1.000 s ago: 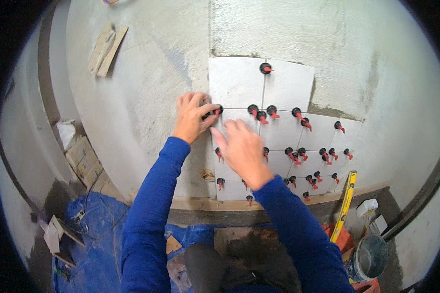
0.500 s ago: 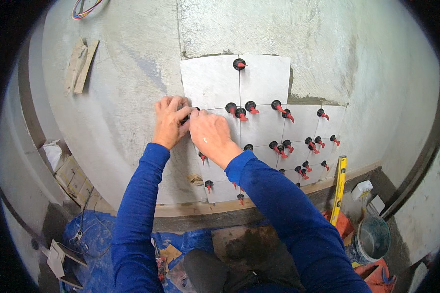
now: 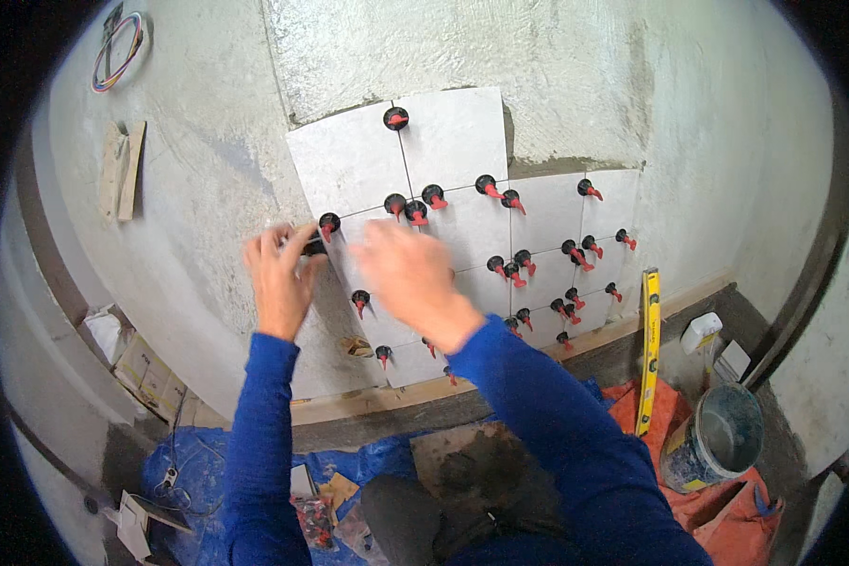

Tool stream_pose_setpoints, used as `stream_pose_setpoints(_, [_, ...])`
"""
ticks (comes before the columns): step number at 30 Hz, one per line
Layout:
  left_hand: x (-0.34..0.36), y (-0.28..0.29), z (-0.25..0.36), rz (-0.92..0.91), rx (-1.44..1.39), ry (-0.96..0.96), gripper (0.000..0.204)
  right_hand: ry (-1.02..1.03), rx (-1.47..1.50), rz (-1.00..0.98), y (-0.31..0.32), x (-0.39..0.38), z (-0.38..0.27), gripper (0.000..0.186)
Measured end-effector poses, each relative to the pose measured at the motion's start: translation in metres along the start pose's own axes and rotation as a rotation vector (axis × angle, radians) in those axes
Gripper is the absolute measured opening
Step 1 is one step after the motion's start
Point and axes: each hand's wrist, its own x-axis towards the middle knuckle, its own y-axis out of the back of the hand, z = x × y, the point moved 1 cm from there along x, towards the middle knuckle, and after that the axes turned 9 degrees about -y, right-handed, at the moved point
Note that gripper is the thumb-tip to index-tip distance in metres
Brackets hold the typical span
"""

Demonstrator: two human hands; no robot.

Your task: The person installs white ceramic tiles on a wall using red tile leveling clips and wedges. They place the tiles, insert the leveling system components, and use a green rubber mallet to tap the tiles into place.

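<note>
The bare left hand is beside white wall tiles with round black-and-red clips — the right hand is blurred.

Tiles: white
Clips: black and red
Sleeves: blue
Level: yellow
Wall: grey
Tarp: blue
Sheet: orange

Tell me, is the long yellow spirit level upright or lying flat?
Upright: the yellow spirit level stands on end, crossing the pale wooden strip.

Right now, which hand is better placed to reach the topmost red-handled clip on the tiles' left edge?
Probably the left hand: it is close beside that clip; the right hand, blurred, is farther off.
</note>
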Motion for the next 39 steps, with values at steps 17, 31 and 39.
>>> stream_pose_setpoints(17, [0.047, -0.036, 0.147, -0.054, -1.131, 0.869, 0.023, 0.006, -0.15, 0.087, 0.068, 0.019, 0.083, 0.031])
stream_pose_setpoints(31, [0.076, -0.133, 0.196, 0.802, -2.436, 1.541, 0.032, 0.434, -0.364, -0.157, 0.076, 0.083, 0.091, 0.014])
stream_pose_setpoints(39, [0.076, -0.138, 0.189, 0.797, -2.455, 1.468, 0.03, 0.517, -0.407, -0.141, 0.07, 0.087, 0.096, 0.006])
